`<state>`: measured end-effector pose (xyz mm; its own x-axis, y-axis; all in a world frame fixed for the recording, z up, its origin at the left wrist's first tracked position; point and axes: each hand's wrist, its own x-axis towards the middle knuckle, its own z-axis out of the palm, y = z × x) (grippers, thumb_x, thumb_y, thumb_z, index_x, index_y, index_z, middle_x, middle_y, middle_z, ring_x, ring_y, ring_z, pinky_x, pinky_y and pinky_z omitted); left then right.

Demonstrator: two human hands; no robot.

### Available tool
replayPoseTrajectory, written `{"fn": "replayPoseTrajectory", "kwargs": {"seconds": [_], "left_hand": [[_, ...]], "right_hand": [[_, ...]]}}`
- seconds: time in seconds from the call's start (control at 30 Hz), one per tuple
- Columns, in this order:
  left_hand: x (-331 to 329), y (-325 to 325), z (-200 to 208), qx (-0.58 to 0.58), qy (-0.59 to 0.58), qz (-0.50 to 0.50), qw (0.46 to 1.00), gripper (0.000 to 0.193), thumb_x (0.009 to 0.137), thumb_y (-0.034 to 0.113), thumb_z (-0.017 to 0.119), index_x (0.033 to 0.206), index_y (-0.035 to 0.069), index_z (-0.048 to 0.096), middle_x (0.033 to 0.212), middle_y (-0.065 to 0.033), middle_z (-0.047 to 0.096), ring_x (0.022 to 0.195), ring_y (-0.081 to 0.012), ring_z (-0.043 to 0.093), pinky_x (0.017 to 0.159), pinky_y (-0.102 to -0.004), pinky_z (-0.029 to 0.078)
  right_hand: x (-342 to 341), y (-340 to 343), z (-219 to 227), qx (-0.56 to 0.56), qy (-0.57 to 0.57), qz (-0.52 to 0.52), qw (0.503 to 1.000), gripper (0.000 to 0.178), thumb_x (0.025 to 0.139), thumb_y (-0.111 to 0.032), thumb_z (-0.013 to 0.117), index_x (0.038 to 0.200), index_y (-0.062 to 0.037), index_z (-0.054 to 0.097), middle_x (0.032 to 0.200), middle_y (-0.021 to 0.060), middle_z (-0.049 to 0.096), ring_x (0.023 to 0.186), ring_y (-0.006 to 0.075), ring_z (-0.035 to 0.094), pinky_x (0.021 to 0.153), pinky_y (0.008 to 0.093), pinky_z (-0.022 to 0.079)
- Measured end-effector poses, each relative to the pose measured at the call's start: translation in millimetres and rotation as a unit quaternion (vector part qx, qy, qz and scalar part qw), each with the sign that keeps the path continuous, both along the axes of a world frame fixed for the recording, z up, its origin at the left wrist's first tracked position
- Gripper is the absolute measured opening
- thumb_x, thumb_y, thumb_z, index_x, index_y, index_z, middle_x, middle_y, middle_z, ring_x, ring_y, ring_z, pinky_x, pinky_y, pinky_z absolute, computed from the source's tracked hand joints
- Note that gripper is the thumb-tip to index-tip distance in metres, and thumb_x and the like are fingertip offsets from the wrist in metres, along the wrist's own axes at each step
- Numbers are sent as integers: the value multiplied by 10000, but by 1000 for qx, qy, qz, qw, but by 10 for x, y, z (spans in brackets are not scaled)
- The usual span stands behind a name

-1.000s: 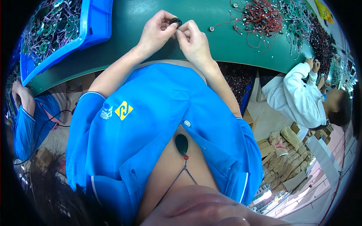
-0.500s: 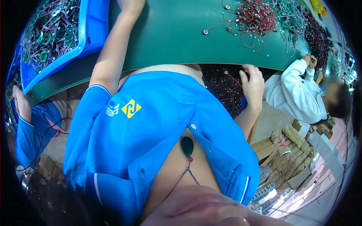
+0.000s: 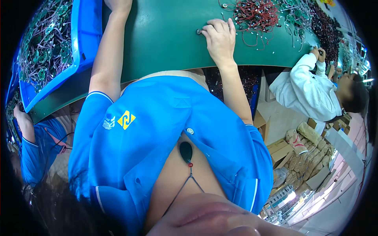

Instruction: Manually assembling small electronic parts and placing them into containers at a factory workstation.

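My left hand [image 3: 119, 4] is at the top edge, over the green tabletop [image 3: 165, 43]. Its fingers are cut off by the picture's edge, so I cannot tell what they touch. On the table, palm down, my right hand [image 3: 220, 39] has its fingers bent and apart. One fingertip is beside or touching a small round part [image 3: 199, 31]; a firm grip does not show. Just right of this hand spreads a pile of red twisted wires [image 3: 256, 17] with small round parts on their ends.
At left stands a blue bin [image 3: 88, 35] full of green circuit boards with pale wires [image 3: 51, 43]. More green boards and wires [image 3: 297, 15] and a dark heap [image 3: 325, 27] lie at the right. Two co-workers [image 3: 311, 88] [image 3: 39, 145] sit at either side. Dark parts [image 3: 236, 84] fill a container below the table edge.
My right hand has moved from below the table edge up onto the tabletop, beside the small round part. My left hand stays at the top edge. The whole view has shifted slightly.
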<state>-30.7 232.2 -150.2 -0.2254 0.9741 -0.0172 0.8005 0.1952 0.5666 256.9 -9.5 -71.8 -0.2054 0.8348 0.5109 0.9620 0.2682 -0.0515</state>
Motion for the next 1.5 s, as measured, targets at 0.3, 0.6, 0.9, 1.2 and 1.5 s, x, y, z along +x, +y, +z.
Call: {"fn": "replayPoseTrajectory", "kwargs": {"seconds": [0.3, 0.6, 0.9, 1.2, 1.5], "left_hand": [[389, -1632, 647, -48, -366, -270, 889, 397, 898, -2, 504, 1276, 98, 576, 924, -64, 608, 760, -94, 561, 719, -202, 482], [318, -2049, 852, -130, -424, -320, 837, 350, 921, -11, 499, 1261, 37, 565, 963, -69, 623, 734, -118, 584, 721, -214, 505], [326, -2183, 957, -85, -385, -288, 873, 301, 942, 0, 481, 1228, 27, 569, 953, -86, 637, 742, -118, 614, 721, -229, 519], [383, -2264, 900, -78, -379, -267, 883, 293, 941, 2, 483, 1220, 18, 571, 950, -86, 648, 761, -117, 632, 730, -225, 521], [417, -2285, 877, -67, -388, -248, 885, 270, 932, 24, 506, 1187, 16, 595, 927, -87, 669, 755, -130, 656, 702, -237, 535]], "right_hand": [[-457, -194, 182, -232, 425, 34, 874, 57, 847, -54, 639, 902, -52, 651, 683, -16, 585, 576, 71, 472, 535, 221, 389], [-723, -134, 210, -222, 508, 44, 831, 43, 876, -48, 629, 877, -6, 623, 671, -29, 562, 537, 37, 404, 472, 187, 328], [-759, -211, 188, -251, 328, 49, 909, 70, 884, -143, 602, 846, -85, 603, 582, -8, 555, 462, 131, 482, 442, 277, 365], [-795, -256, 181, -219, 339, 46, 914, 86, 893, -169, 609, 858, -91, 612, 537, -34, 521, 442, 106, 427, 439, 250, 326], [-821, -243, 136, -239, 383, 46, 891, 100, 892, -160, 597, 835, -78, 601, 541, -34, 523, 447, 97, 425, 434, 246, 316]]}}
